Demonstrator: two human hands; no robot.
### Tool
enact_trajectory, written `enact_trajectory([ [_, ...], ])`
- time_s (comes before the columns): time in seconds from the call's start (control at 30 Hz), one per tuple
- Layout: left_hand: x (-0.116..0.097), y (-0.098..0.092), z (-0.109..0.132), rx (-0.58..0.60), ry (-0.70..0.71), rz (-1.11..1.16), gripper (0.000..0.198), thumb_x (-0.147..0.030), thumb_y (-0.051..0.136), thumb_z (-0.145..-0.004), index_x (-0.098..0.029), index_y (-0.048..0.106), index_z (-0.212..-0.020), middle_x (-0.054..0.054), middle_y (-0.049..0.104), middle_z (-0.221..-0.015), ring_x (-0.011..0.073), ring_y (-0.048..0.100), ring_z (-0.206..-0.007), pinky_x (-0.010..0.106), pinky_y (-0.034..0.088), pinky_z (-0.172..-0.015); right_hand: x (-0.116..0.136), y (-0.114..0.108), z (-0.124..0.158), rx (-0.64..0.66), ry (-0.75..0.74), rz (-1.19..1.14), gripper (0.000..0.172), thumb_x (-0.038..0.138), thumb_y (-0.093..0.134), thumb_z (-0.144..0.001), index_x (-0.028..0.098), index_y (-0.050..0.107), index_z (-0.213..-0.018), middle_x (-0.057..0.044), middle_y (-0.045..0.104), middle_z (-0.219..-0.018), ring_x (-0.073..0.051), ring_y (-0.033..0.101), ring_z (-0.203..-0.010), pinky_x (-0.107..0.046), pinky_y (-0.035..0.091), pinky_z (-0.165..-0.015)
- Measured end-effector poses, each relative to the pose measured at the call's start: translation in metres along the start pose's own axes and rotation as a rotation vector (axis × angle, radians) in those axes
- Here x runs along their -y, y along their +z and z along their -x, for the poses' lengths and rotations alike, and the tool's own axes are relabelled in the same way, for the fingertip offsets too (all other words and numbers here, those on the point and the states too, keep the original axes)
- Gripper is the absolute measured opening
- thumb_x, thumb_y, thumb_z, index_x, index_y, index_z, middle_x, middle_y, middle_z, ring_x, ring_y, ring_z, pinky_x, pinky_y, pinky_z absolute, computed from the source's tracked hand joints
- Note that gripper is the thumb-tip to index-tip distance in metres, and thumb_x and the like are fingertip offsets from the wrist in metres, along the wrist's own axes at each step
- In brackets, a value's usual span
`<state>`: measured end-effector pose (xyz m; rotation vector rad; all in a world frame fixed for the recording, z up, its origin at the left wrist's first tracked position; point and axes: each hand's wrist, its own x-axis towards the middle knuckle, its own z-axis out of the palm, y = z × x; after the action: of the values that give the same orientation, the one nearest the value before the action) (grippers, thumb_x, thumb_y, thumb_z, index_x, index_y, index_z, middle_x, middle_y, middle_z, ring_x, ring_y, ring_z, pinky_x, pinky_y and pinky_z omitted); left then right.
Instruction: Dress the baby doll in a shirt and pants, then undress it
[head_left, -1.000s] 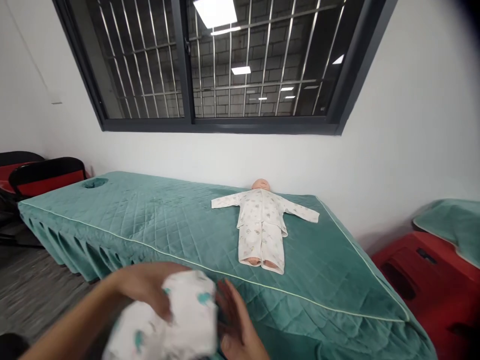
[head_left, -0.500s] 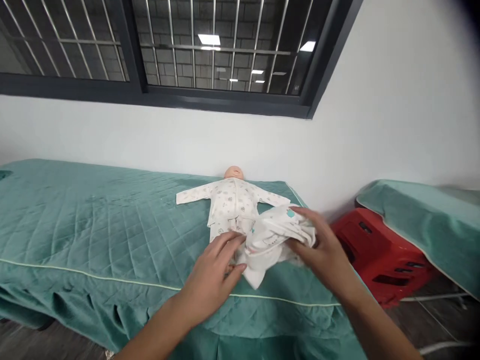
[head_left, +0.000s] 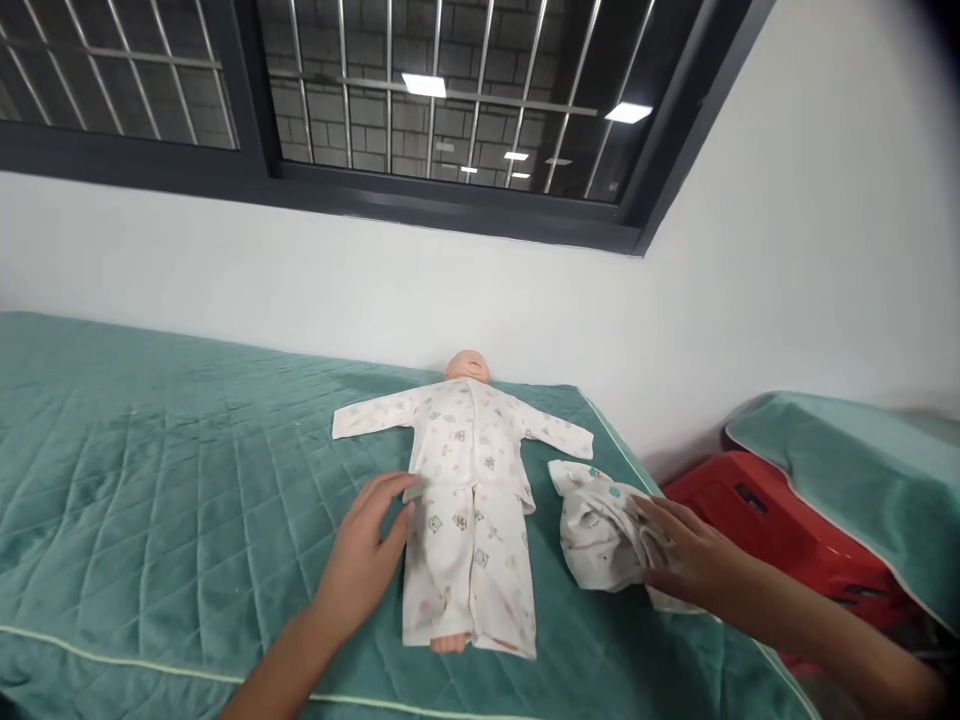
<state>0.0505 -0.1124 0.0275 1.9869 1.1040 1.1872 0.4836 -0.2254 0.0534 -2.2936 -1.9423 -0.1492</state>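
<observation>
A baby doll (head_left: 468, 366) lies on its back, dressed in a white printed long-sleeved top (head_left: 457, 430) and white printed trousers (head_left: 469, 565). Its arms are spread and a bit of foot shows below one trouser leg. My left hand (head_left: 367, 540) is at the left edge of the doll's waist, thumb and fingers apart, fingertips at the hem of the top. To the right of the doll, my right hand (head_left: 686, 550) grips a crumpled white cloth (head_left: 600, 530) with green and grey prints, low over the bed. Its fingertips are partly hidden in the folds.
A green quilted bedcover (head_left: 225, 500) with a pale piped edge lies under the doll. Beyond the bed's right edge is a red plastic object (head_left: 780, 540), partly under another green cover (head_left: 847, 470). Behind stand a white wall (head_left: 337, 290) and a dark-framed barred window (head_left: 450, 210).
My right hand has carried the white cloth from over the doll's legs to its right side, uncovering the trousers. My left hand has come off the cloth and moved left to the doll's waist.
</observation>
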Motion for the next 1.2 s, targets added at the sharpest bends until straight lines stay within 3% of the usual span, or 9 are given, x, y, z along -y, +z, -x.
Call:
enact_trajectory([
  [0.1,0.003,0.017,-0.044,-0.078,-0.014,0.009,0.028,-0.028,0.048,-0.093,-0.026,0.063,-0.117,0.006,0.063,-0.126,0.0218,0.058,-0.118,0.04,0.046,-0.104,0.004,-0.041,-0.018,0.165,-0.022,0.006,0.077,0.066,0.063,-0.075,0.031,0.049,-0.142,-0.01,0.055,-0.142,-0.033,0.063,-0.114,-0.043,0.055,-0.087],
  [0.23,-0.001,0.05,-0.124,-0.083,0.052,-0.02,0.03,-0.019,0.048,-0.089,-0.02,0.064,-0.114,0.007,0.065,-0.123,0.0213,0.056,-0.12,0.04,0.041,-0.109,0.08,-0.079,-0.086,0.199,-0.116,-0.228,0.06,0.06,0.055,-0.085,0.037,0.049,-0.14,-0.003,0.055,-0.143,-0.028,0.061,-0.117,-0.042,0.052,-0.095],
  [0.33,-0.002,0.072,-0.18,-0.02,0.052,-0.086,0.03,-0.019,0.049,-0.088,-0.018,0.067,-0.112,0.01,0.065,-0.125,0.0249,0.055,-0.123,0.042,0.042,-0.109,0.144,-0.067,-0.15,0.06,-0.101,-0.605,0.049,0.051,0.053,-0.088,0.029,0.056,-0.132,-0.006,0.061,-0.133,-0.025,0.063,-0.112,-0.04,0.052,-0.094],
  [0.43,0.006,0.086,-0.209,0.062,0.002,-0.09,0.03,-0.022,0.044,-0.092,-0.018,0.069,-0.109,0.009,0.067,-0.124,0.0247,0.059,-0.118,0.041,0.044,-0.106,0.175,-0.022,-0.198,-0.172,-0.029,-0.947,0.046,0.044,0.055,-0.088,0.024,0.056,-0.129,-0.008,0.058,-0.137,-0.024,0.059,-0.12,-0.039,0.048,-0.102],
  [0.5,0.016,0.092,-0.212,0.069,-0.015,-0.093,0.033,-0.026,0.04,-0.095,-0.019,0.068,-0.112,0.008,0.065,-0.127,0.0241,0.058,-0.12,0.041,0.043,-0.107,0.179,0.011,-0.214,-0.266,0.077,-1.066,0.05,0.046,0.056,-0.087,0.022,0.055,-0.131,-0.01,0.055,-0.141,-0.026,0.054,-0.126,-0.041,0.044,-0.106],
  [0.63,0.028,0.094,-0.204,0.067,-0.043,-0.062,0.039,-0.034,0.04,-0.097,-0.021,0.062,-0.126,0.005,0.058,-0.14,0.0219,0.05,-0.131,0.038,0.035,-0.115,0.177,0.05,-0.218,-0.19,0.131,-1.101,0.056,0.051,0.057,-0.086,0.025,0.053,-0.135,-0.008,0.053,-0.144,-0.029,0.052,-0.128,-0.046,0.039,-0.11],
  [0.8,0.025,0.091,-0.204,0.092,-0.077,-0.045,0.038,-0.035,0.041,-0.097,-0.022,0.064,-0.125,0.004,0.056,-0.141,0.021,0.049,-0.132,0.038,0.033,-0.117,0.18,0.044,-0.218,-0.128,0.015,-1.102,0.044,0.048,0.057,-0.087,0.028,0.061,-0.126,-0.004,0.059,-0.137,-0.027,0.05,-0.13,-0.048,0.035,-0.113],
  [1.0,0.024,0.092,-0.205,0.088,-0.052,-0.036,0.04,-0.034,0.039,-0.098,-0.022,0.062,-0.128,0.003,0.057,-0.139,0.0204,0.048,-0.131,0.038,0.033,-0.116,0.181,0.037,-0.216,-0.087,-0.188,-1.079,0.04,0.046,0.061,-0.087,0.03,0.063,-0.123,-0.002,0.053,-0.144,-0.025,0.043,-0.137,-0.044,0.03,-0.117],
  [1.2,0.025,0.092,-0.204,0.092,-0.035,-0.008,0.037,-0.033,0.041,-0.097,-0.022,0.065,-0.122,0.005,0.059,-0.137,0.0211,0.049,-0.13,0.039,0.034,-0.115,0.181,0.034,-0.213,-0.052,-0.18,-1.034,0.039,0.049,0.058,-0.089,0.031,0.06,-0.124,-0.002,0.049,-0.147,-0.025,0.04,-0.139,-0.046,0.027,-0.118],
])
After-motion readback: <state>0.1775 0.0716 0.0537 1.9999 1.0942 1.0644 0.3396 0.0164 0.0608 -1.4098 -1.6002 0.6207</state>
